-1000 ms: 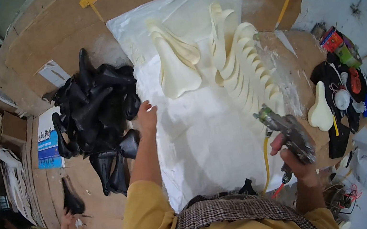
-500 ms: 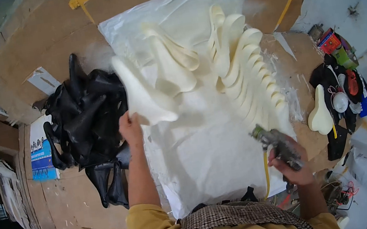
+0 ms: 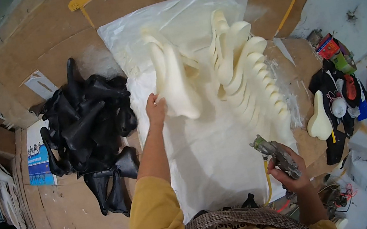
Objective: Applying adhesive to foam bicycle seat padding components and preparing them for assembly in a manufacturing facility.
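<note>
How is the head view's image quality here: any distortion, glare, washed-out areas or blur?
Head view: strong fisheye, black corners and cardboard edges bowing near the rim; even daylight with soft shadows; the cream foam saddle pad in the left hand nearly merges with the bright white plastic sheet; the spray gun in the right hand is reasonably sharp.

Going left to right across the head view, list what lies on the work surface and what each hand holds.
Pile of black saddle shells → left hand gripping a cream saddle pad → fanned row of cream pads → right hand holding a spray gun → single cream pad → colourful clutter.
</note>
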Demonstrator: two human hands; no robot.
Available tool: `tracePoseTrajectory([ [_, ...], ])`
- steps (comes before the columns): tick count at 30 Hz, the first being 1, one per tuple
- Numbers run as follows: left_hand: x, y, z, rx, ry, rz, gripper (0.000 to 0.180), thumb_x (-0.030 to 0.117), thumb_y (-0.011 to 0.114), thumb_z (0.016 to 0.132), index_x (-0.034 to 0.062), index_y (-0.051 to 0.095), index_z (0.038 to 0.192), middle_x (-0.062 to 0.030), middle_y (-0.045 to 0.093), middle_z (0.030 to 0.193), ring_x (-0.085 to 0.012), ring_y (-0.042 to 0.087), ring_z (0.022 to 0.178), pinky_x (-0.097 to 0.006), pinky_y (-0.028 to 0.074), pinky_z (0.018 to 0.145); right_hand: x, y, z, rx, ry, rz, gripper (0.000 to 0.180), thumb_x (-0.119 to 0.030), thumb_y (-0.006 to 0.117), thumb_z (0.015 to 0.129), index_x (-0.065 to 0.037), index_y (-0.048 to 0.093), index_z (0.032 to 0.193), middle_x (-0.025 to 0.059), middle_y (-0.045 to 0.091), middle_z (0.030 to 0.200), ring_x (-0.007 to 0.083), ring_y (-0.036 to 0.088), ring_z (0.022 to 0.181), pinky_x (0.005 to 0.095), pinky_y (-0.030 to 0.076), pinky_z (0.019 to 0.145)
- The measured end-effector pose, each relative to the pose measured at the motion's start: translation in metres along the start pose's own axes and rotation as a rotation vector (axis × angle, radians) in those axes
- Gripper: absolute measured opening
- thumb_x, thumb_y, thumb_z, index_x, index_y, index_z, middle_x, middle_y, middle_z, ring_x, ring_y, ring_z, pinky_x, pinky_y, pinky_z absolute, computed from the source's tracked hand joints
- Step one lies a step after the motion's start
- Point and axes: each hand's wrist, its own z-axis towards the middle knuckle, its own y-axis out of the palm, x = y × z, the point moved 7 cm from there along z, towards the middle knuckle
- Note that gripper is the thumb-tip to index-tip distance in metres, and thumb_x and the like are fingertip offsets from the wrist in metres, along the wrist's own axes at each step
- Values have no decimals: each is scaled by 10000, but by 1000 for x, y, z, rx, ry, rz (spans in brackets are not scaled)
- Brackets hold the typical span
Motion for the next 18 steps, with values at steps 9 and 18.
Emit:
tracePoseTrajectory([
  [9, -49, 46, 6, -194, -453, -422, 576, 175, 612, 735, 54, 430, 1268, -126, 560, 1082, -232, 549, 881, -316, 460, 759, -9, -20, -4, 51, -41, -20, 592, -38, 646, 770, 40, 371, 1288, 75, 592, 905, 128, 571, 816, 285, 472, 763],
  [18, -12, -47, -74, -95, -394, -153, 370, 53, 538, 755, 5, 598, 1118, -52, 616, 892, -116, 568, 757, -241, 454, 677, 0, -8, 22, 58, -52, -105, 572, -35, 669, 767, -9, 408, 1276, 35, 604, 889, 97, 573, 812, 246, 476, 741],
])
